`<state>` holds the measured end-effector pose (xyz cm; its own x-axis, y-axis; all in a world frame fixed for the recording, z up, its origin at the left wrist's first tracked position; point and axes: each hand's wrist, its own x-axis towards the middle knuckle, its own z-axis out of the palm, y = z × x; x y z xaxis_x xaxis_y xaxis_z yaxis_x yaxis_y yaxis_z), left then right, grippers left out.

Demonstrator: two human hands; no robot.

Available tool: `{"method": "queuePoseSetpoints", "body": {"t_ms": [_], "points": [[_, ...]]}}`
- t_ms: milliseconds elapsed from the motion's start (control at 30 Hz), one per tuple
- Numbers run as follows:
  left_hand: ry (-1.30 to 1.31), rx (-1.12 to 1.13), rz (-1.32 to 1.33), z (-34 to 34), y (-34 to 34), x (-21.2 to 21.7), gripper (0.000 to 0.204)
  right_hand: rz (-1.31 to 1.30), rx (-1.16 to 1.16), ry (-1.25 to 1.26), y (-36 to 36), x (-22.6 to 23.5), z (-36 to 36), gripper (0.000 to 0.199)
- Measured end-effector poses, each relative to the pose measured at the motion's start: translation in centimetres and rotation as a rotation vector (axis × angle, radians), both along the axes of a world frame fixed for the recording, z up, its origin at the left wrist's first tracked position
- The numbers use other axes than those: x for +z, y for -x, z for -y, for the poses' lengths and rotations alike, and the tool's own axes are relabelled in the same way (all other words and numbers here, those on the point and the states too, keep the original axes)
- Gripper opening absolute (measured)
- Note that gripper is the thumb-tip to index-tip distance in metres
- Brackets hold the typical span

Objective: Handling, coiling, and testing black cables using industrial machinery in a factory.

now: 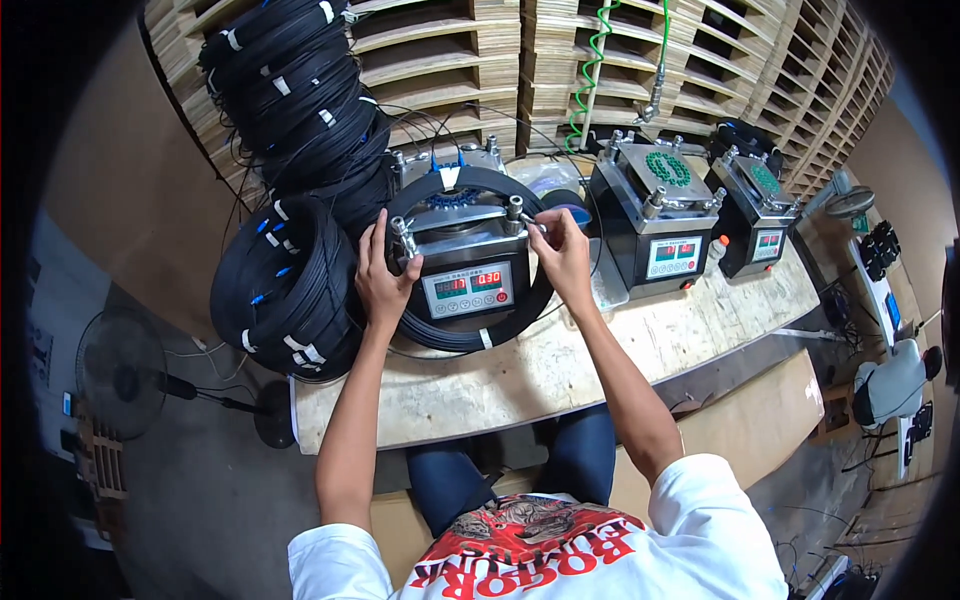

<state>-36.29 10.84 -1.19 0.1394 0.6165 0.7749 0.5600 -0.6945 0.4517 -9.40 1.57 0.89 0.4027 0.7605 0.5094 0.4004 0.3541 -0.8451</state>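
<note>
I see the left hand (382,282) clamped on the black cable coil (470,335) ringing the machine (466,258); right hand (562,250) pinches its top knob (515,212). Worn wooden tabletop (560,365), pallets (600,50) stacked along its far edge.

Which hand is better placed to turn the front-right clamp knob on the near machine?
Right, probably. The right hand has its fingertips at that knob; the left hand rests by the front-left knob.

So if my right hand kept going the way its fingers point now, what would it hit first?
Probably the metal knob on the front machine. The right hand points left and slightly up, its fingers nearly at that knob already. Whether they touch it, the picture doesn't settle; the black cable coil lies beyond.
</note>
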Motion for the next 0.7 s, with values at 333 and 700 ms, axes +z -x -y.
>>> {"method": "queuePoseSetpoints", "body": {"t_ms": [333,700], "points": [[-0.020,0.008,0.014,0.3,0.0,-0.3,0.085,0.062,-0.007,-0.047,-0.7,-1.6,-0.3,0.013],[-0.026,0.040,0.002,0.0,-0.3,-0.3,0.083,0.003,-0.065,-0.029,1.5,-1.1,-2.1,0.027]]}}
